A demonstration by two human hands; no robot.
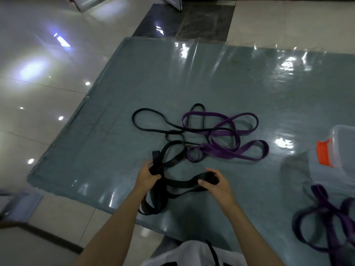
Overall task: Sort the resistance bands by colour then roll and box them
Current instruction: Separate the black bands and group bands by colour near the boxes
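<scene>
A wide black band [182,183] stretches between my two hands above the grey-green mat [119,104]. My left hand [147,174] grips a bunch of its folds, and my right hand [216,182] pinches its other end. More black loops hang below my left hand. Beyond them a thin black band [151,129] and purple bands [226,139] lie tangled on the mat. A separate heap of purple bands [326,217] lies at the lower right.
A clear plastic box [342,148] with an orange latch stands at the right edge of the mat. Glossy floor tiles surround the mat, with a pale object [17,206] at the lower left.
</scene>
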